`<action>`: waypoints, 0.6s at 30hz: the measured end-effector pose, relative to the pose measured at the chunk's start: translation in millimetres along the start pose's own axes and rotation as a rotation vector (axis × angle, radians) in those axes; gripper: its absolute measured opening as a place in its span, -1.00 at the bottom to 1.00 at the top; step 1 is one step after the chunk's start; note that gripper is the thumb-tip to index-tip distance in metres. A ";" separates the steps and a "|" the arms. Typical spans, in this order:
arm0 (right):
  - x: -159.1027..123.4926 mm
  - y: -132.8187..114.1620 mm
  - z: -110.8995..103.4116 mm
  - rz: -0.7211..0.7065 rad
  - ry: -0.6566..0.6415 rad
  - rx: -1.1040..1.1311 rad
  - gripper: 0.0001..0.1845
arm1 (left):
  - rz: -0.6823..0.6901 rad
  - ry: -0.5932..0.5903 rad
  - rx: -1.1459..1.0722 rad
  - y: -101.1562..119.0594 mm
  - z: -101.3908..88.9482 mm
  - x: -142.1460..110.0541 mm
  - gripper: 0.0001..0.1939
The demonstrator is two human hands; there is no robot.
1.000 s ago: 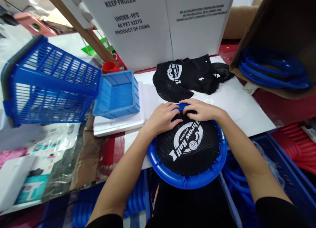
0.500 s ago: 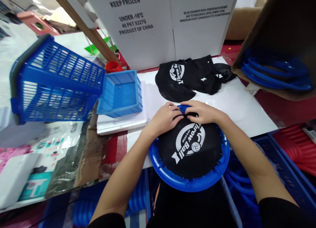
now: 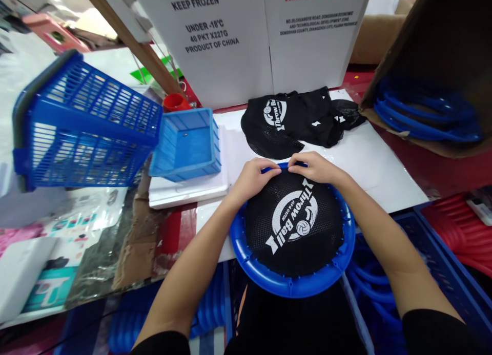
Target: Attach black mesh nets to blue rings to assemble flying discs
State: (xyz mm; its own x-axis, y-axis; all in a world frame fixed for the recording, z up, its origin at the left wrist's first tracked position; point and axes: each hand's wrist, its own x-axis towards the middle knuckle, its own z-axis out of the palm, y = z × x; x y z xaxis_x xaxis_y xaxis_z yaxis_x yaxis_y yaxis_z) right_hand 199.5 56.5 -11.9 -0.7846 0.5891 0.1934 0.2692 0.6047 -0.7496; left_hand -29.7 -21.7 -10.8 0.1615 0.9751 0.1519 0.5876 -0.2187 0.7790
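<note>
A round blue plastic ring (image 3: pixel 292 287) leans between the table edge and my lap, with black mesh fabric (image 3: pixel 323 237) printed "Throw Ball" stretched across it. At the ring's far edge my left hand (image 3: pixel 255 178) pinches the mesh border and rim between thumb and fingers. Close beside it, my right hand (image 3: pixel 313 168) pinches the same edge, fingertips nearly meeting the left ones. Just beyond both hands, several loose black mesh pieces (image 3: pixel 295 119) with the same print lie on the white board (image 3: pixel 376 165).
To the left stand a light blue bin (image 3: pixel 186 145) and a tilted blue basket (image 3: pixel 92 134). A white carton (image 3: pixel 238 47) closes off the back. An open cardboard box (image 3: pixel 407 53) at right holds blue rings (image 3: pixel 426 114). Red rings (image 3: pixel 457 227) lie lower right.
My fingers have shifted from curling over the mesh near the far edge to pinching right at the rim, thumbs drawn outward. The ring and the loose mesh pieces stay about where they were.
</note>
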 end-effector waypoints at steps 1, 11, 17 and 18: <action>0.7 0.6 0.6 -0.012 0.023 -0.005 -0.83 | -0.014 -0.001 -0.010 -0.3 0.4 1.0 -0.88; 9.2 9.0 2.0 -0.022 0.035 -0.033 -0.88 | -0.113 -0.038 -0.118 -8.6 -3.2 8.2 -0.83; 15.8 13.9 0.7 0.043 -0.033 -0.020 -0.87 | -0.153 -0.012 -0.288 -14.4 -1.9 9.3 -0.77; 16.7 14.1 0.1 0.054 -0.043 -0.018 -0.86 | -0.154 -0.012 -0.300 -15.0 -1.4 9.4 -0.78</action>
State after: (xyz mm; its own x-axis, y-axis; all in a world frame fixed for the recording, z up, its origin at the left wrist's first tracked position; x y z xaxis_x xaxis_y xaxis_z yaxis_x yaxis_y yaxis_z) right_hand 190.1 74.8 -19.3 -0.7917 0.5978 0.1258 0.3212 0.5826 -0.7466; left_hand -38.1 -9.2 -20.2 0.0996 0.9949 0.0127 0.3469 -0.0467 0.9368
